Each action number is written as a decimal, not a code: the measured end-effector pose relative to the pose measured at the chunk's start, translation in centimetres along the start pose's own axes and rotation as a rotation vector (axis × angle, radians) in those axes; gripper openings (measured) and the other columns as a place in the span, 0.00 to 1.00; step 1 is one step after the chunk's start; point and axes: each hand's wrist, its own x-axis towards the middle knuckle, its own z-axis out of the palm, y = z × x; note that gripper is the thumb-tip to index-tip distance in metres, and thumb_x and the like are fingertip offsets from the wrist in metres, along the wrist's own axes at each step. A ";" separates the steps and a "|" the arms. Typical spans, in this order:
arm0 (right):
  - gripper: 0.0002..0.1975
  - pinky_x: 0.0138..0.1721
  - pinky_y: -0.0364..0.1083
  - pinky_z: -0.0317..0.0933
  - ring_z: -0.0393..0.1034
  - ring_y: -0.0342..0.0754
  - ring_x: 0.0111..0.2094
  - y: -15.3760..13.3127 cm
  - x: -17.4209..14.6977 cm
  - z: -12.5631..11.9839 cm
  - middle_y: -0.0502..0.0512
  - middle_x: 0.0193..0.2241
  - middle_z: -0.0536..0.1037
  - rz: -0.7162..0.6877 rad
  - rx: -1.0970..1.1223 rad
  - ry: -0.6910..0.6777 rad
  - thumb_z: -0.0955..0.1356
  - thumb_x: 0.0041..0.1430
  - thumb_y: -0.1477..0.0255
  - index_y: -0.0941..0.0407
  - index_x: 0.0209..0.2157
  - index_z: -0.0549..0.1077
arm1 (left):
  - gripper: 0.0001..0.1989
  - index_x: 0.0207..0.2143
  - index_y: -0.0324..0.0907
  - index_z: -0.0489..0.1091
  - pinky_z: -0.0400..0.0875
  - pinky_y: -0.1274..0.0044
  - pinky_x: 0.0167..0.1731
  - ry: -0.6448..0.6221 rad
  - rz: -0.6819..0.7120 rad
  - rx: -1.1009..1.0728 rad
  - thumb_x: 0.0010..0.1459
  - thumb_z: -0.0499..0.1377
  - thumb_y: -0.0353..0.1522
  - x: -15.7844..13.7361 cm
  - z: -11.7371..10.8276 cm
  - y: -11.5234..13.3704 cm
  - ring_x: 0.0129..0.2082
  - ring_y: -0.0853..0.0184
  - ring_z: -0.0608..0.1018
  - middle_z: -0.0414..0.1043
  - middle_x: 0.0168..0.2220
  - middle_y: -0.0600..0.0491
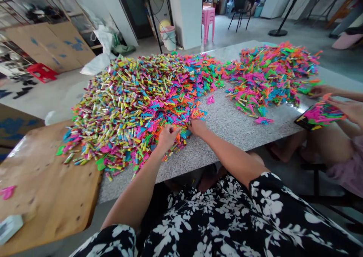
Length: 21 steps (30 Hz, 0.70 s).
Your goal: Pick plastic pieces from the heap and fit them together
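A large heap of small tubes in yellow, red and blue wrappers [121,94] covers the left of the speckled table. Bright plastic pieces [181,94] in pink, orange, green and blue lie mixed along its right side. My left hand [168,136] is at the heap's front edge, its fingers pinched together; whatever they hold is too small to make out. Just to its right, my right hand [197,127] reaches into the coloured pieces with bent fingers. Its fingertips are partly hidden, and I cannot make out what is in them.
A second heap of bright plastic pieces [272,75] lies farther right. Beside it, a co-worker's hands [348,107] hold a dark box [307,120] filled with such pieces. A wooden board [53,185] adjoins the table's left, bearing a pink piece [8,192] and a white object [10,228].
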 end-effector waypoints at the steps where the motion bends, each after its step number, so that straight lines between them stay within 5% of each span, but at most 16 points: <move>1: 0.22 0.53 0.49 0.67 0.77 0.58 0.55 -0.4 0.3 0.2 0.71 0.58 0.79 0.017 -0.007 -0.005 0.66 0.73 0.62 0.59 0.60 0.76 | 0.22 0.27 0.46 0.60 0.58 0.77 0.26 0.033 -0.060 -0.078 0.62 0.66 0.47 0.2 -0.6 -0.2 0.24 0.69 0.69 0.58 0.22 0.60; 7: 0.18 0.54 0.50 0.66 0.76 0.60 0.55 -0.5 0.0 0.5 0.73 0.54 0.80 0.091 0.121 0.088 0.65 0.73 0.64 0.62 0.53 0.77 | 0.24 0.40 0.46 0.62 0.62 0.80 0.19 0.026 -0.338 -0.629 0.64 0.62 0.56 0.2 -2.6 -0.9 0.22 0.69 0.78 0.69 0.28 0.59; 11: 0.14 0.44 0.48 0.68 0.77 0.54 0.43 -0.2 -2.4 0.5 0.62 0.42 0.83 0.058 0.520 0.204 0.68 0.68 0.61 0.58 0.45 0.75 | 0.26 0.39 0.45 0.61 0.70 0.79 0.22 -0.023 -0.374 -0.750 0.58 0.68 0.54 0.1 -2.2 -0.9 0.27 0.66 0.82 0.72 0.29 0.59; 15: 0.13 0.27 0.42 0.63 0.69 0.45 0.25 -0.8 -5.3 0.2 0.50 0.31 0.80 -0.054 1.037 0.059 0.70 0.63 0.59 0.54 0.42 0.71 | 0.28 0.44 0.44 0.64 0.74 0.78 0.26 -0.102 -0.340 -0.790 0.52 0.74 0.46 -0.1 -1.2 0.0 0.31 0.64 0.84 0.78 0.33 0.55; 18: 0.14 0.22 0.41 0.57 0.61 0.42 0.20 -1.3 -6.7 -0.6 0.45 0.25 0.75 -0.121 1.154 0.016 0.71 0.62 0.59 0.53 0.44 0.73 | 0.29 0.51 0.42 0.68 0.72 0.78 0.25 -0.189 -0.240 -0.734 0.52 0.73 0.43 -0.3 -0.9 0.8 0.30 0.66 0.82 0.80 0.36 0.53; 21: 0.14 0.21 0.41 0.56 0.60 0.42 0.19 -1.3 -7.3 -1.6 0.43 0.21 0.68 -0.148 1.186 0.079 0.71 0.63 0.58 0.53 0.43 0.76 | 0.22 0.45 0.41 0.74 0.70 0.79 0.26 -0.247 -0.171 -0.683 0.52 0.72 0.42 -0.4 -0.7 1.2 0.26 0.71 0.76 0.76 0.30 0.57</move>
